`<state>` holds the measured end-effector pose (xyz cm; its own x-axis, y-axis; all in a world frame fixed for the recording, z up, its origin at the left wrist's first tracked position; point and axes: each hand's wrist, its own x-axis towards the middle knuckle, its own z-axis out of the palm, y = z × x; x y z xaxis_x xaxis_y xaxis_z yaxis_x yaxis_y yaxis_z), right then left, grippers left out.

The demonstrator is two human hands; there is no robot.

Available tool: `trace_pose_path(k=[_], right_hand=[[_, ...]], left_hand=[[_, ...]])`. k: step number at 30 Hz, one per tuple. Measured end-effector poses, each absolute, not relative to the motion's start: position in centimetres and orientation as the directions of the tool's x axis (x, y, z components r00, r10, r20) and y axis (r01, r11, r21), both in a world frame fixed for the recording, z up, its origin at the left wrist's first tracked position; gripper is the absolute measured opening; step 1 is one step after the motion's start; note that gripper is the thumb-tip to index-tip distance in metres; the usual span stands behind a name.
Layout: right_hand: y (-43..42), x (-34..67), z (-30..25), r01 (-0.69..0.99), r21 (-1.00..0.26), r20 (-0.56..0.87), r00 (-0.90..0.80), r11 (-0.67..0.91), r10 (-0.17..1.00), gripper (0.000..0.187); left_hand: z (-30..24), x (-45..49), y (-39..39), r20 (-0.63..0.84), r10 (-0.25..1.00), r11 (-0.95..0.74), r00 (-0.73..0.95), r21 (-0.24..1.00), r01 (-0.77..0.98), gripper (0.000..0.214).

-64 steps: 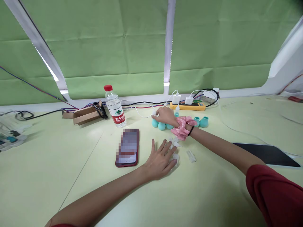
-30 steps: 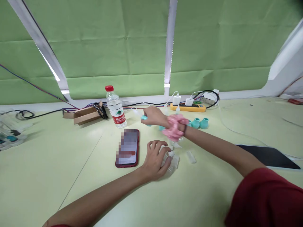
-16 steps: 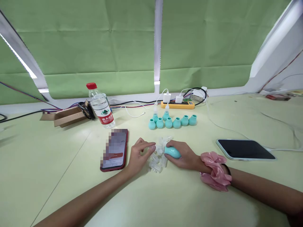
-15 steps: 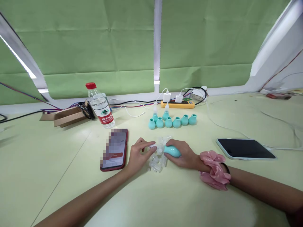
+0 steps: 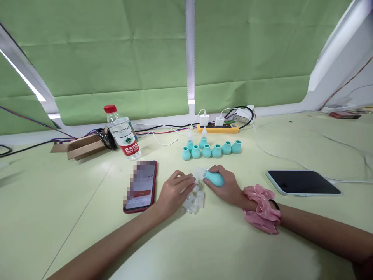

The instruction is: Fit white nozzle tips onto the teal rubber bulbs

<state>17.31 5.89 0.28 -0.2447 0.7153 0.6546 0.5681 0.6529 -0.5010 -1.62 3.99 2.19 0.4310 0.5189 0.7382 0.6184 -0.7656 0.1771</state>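
My right hand is closed round a teal rubber bulb lying low over the pale green table. A pink scrunchie sits on that wrist. My left hand pinches a small clear plastic tip at the bulb's mouth, fingers bent. Under and beside both hands lies a heap of clear plastic tips. Farther back stands a row of several teal bulbs, two of them fitted with clear tips.
A red-cased phone lies left of my left hand. A water bottle and an open cardboard box stand behind it. A yellow power strip with chargers and cables runs along the back. A dark tablet lies at right.
My right hand took one teal bulb from the back row and brought it down to the heap. My left hand went from flat on the tips to pinching one against the bulb.
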Motion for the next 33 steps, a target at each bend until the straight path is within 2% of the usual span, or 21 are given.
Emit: trace_pose_path(k=[2,4,8,10,13,17,22,24,26,31,33], right_hand=[[5.8,17.3,0.6,0.53,-0.553,0.645,-0.216,0.643,0.733,0.019],[5.7,17.2,0.8,0.501,-0.572,0.646,-0.212,0.649,0.733,0.02],[5.5,17.2,0.9,0.487,-0.562,0.64,-0.256,0.668,0.725,0.02],[5.5,17.1,0.8,0.486,-0.553,0.638,-0.275,0.677,0.719,0.019],[5.3,17.1,0.7,0.476,-0.538,0.656,-0.282,0.695,0.701,0.019],[5.2,16.8,0.6,0.471,-0.532,0.662,-0.287,0.703,0.693,0.019],[5.1,16.7,0.5,0.482,-0.549,0.645,-0.276,0.683,0.713,0.018],[5.0,16.7,0.5,0.484,-0.541,0.657,-0.268,0.688,0.705,0.018],[5.0,16.8,0.4,0.489,-0.527,0.666,-0.27,0.695,0.695,0.018],[5.0,16.9,0.2,0.517,-0.486,0.677,-0.287,0.705,0.678,0.018],[5.1,16.9,0.3,0.527,-0.452,0.69,-0.304,0.72,0.656,0.017]], left_hand=[[1.7,-1.2,3.6,0.661,0.553,-0.752,0.507,0.134,0.645,0.017],[1.4,-1.0,3.5,0.609,0.594,-0.735,0.525,0.145,0.662,0.02],[1.5,-1.0,3.4,0.697,0.591,-0.733,0.406,0.254,0.631,0.016],[1.6,-1.1,3.4,0.75,0.568,-0.724,0.339,0.26,0.638,0.019],[1.5,-1.1,3.5,0.745,0.564,-0.69,0.356,0.188,0.699,0.026],[1.3,-0.9,3.7,0.728,0.548,-0.671,0.411,0.089,0.736,0.02],[1.3,-1.0,3.8,0.744,0.432,-0.699,0.51,-0.081,0.711,0.015],[1.2,-1.1,3.9,0.74,0.403,-0.714,0.539,-0.115,0.69,0.015],[1.3,-1.2,4.1,0.743,0.401,-0.732,0.536,-0.091,0.675,0.013],[2.5,-1.1,4.7,0.691,0.491,-0.797,0.53,0.113,0.593,0.009],[3.0,-1.0,4.8,0.668,0.504,-0.798,0.548,0.116,0.592,0.009]])
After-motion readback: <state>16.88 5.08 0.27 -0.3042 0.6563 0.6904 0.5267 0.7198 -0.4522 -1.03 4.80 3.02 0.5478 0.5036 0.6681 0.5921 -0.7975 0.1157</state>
